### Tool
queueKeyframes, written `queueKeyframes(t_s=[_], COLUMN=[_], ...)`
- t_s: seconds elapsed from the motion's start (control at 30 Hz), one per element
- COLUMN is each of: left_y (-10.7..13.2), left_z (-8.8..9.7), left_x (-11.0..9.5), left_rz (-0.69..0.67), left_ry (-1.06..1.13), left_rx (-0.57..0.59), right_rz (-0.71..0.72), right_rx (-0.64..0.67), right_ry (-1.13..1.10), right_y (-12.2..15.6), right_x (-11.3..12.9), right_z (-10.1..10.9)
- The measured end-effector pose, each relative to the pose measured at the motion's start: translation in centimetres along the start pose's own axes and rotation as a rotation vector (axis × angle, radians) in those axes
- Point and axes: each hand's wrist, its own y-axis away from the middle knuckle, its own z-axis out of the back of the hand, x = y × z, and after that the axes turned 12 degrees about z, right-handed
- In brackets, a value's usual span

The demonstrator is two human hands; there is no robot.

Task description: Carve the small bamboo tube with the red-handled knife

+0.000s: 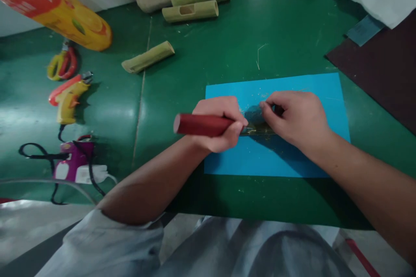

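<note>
My left hand (pixel 221 123) is wrapped round a tool with a dark red handle (pixel 199 124); its tip points right, into a small dark greenish piece (pixel 256 122) lying on a blue sheet (pixel 292 156). My right hand (pixel 294 117) pinches that piece from the right and holds it down on the sheet. The hands hide most of the piece, so I cannot make out what it is. Fine crumbs lie scattered on the sheet around it.
On the green table (pixel 195 65) lie several cut bamboo tubes (pixel 191 11), one apart (pixel 147 56). At the left are scissors (pixel 61 64), a yellow glue gun (pixel 68 99), a purple device with cables (pixel 69 166) and an orange-yellow tube (pixel 55 6). A dark mat (pixel 383 69) lies right.
</note>
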Motion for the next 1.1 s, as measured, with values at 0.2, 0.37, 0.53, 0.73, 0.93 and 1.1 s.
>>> queueKeyframes(t_s=[0.2, 0.37, 0.53, 0.73, 0.93, 1.1], left_y=[0.1, 0.3, 0.4, 0.0, 0.6, 0.6], left_z=[0.2, 0.6, 0.5, -0.7, 0.1, 0.8], left_x=[-0.5, -1.3, -1.8, -0.8, -0.3, -0.3], left_rz=[-0.314, -0.409, -0.432, -0.386, -0.116, -0.010], left_ry=[-0.173, -0.251, -0.256, -0.010, -0.163, -0.142], left_rx=[0.059, 0.071, 0.046, -0.152, 0.062, 0.191], right_rz=[0.018, -0.025, -0.030, 0.007, 0.037, 0.027], right_rx=[0.003, 0.050, 0.060, 0.041, 0.025, 0.034], right_ry=[0.017, 0.033, 0.038, 0.011, 0.011, 0.006], right_y=[0.0, -0.2, -0.3, -0.2, -0.1, -0.2], right_x=[0.0, 0.3, 0.4, 0.2, 0.0, -0.1], right_z=[0.0, 0.2, 0.2, 0.2, 0.1, 0.0])
